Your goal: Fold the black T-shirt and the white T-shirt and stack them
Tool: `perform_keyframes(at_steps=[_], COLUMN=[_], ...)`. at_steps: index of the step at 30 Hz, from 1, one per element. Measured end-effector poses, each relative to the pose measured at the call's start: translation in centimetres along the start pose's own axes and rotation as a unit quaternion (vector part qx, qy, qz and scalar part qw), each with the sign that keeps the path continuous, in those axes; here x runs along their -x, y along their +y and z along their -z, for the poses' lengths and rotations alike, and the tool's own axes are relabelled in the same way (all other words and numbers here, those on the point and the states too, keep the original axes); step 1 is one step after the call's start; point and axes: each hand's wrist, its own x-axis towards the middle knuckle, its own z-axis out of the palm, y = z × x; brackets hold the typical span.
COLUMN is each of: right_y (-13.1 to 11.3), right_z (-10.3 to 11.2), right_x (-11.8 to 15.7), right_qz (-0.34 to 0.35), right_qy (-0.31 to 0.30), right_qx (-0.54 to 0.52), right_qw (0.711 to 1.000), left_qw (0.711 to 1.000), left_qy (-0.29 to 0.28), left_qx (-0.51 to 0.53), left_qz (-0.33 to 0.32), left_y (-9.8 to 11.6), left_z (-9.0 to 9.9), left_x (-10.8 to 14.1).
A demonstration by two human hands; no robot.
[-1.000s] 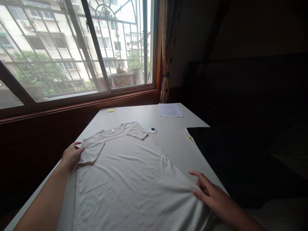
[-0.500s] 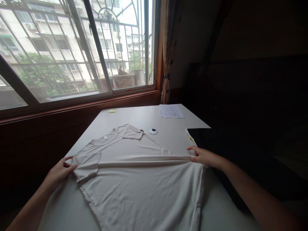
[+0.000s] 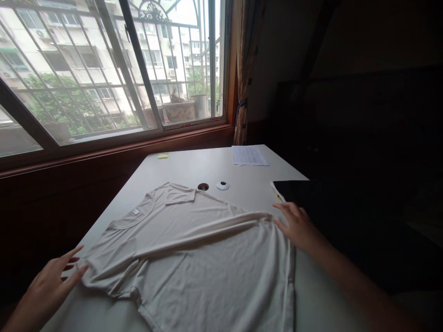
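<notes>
A pale T-shirt (image 3: pixel 214 267) lies spread over the white table (image 3: pixel 194 161), its neckline toward the left and a raised fold running across its middle. At the left, my left hand (image 3: pixel 51 281) is beside the near sleeve, fingers apart, with the thumb tip at the sleeve's edge. My right hand (image 3: pixel 297 226) is at the shirt's right edge by the end of the fold, fingers spread and holding nothing. The shirt's lower part runs out of view at the bottom.
A round hole (image 3: pixel 203 187) and a white ring-shaped piece (image 3: pixel 222 185) are beyond the shirt. Papers (image 3: pixel 250 155) and yellow notes (image 3: pixel 163 156) lie at the far edge. Dark cloth (image 3: pixel 332 221) covers the right side, and a barred window (image 3: pixel 104 69) is behind.
Both hands have let go of the shirt and opened. The left sleeve side has moved left and nearer, uncovering the round hole, and the fold now slants.
</notes>
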Motion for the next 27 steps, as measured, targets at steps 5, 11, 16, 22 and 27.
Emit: perform_keyframes(at_steps=[5,11,16,22,27], right_y=[-6.4,-9.3,-7.0,-5.0,-4.5], right_z=[0.8,-0.4,-0.9,-0.9,-2.4], right_x=[6.7,12.0,14.0,14.5,11.6], right_qz=[0.128,0.124,0.082,0.018,0.051], right_qy=[-0.043,-0.078,-0.009,0.043,0.024], right_qx=[0.006,0.001,0.044,0.106,0.122], right_qw=[0.991,0.989,0.996,0.993,0.991], left_qw=[0.980,0.955,0.950,0.953,0.959], left_qy=[-0.037,-0.111,-0.146,-0.133,-0.124], left_qx=[0.054,0.013,-0.060,-0.102,-0.112], left_qz=[-0.186,-0.276,-0.271,-0.251,-0.228], left_y=[6.3,12.5,14.7,14.7,13.5], left_z=[-0.6,-4.6,-7.2,-8.1,-8.2], left_x=[-2.8,-9.2,-12.7,-13.0,-13.3])
